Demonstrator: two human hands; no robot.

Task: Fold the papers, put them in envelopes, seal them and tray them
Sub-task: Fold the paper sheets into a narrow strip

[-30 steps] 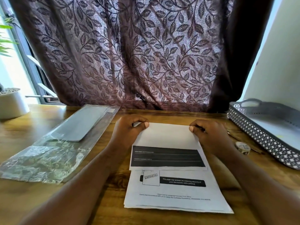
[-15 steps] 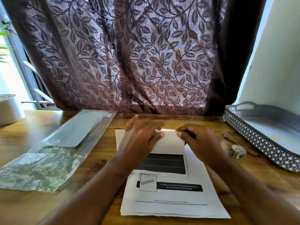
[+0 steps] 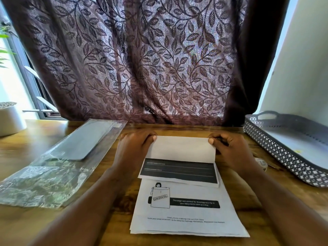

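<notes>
Left hand (image 3: 134, 150) pinches the far left corner of the top sheet (image 3: 181, 148), its fingers curled and the thumb tip lying on the sheet's white flap. Well out to this hand's left, at the far edge of the wooden table (image 3: 26, 151), stands a white pot (image 3: 8, 119). Closer in, just beside the hand's left, lies a clear plastic pack of envelopes (image 3: 79, 141). It slants away from the person, with pale grey envelopes showing in its far half and crumpled, glinting plastic in its near half.

Between the two hands, the top sheet lies doubled over. Its plain white flap faces up, and a dark printed band shows on the side nearer the person. Under it, reaching back between the forearms, is a stack of papers (image 3: 186, 226). The uppermost page visible carries a small drawing stamped CONFIDENTIAL and a black bar of text.

Right hand (image 3: 232, 153) holds the flap's far right corner, thumb tip against curled fingers, at the same height as the left. Just right of its wrist sits a small roll of tape (image 3: 262, 163), blurred and partly hidden by the arm. Farther right, near the wall, rests a grey tray (image 3: 276, 150) with lattice sides and a loop handle at its far end. A purple leaf-patterned curtain (image 3: 133, 59) hangs beyond both hands.
</notes>
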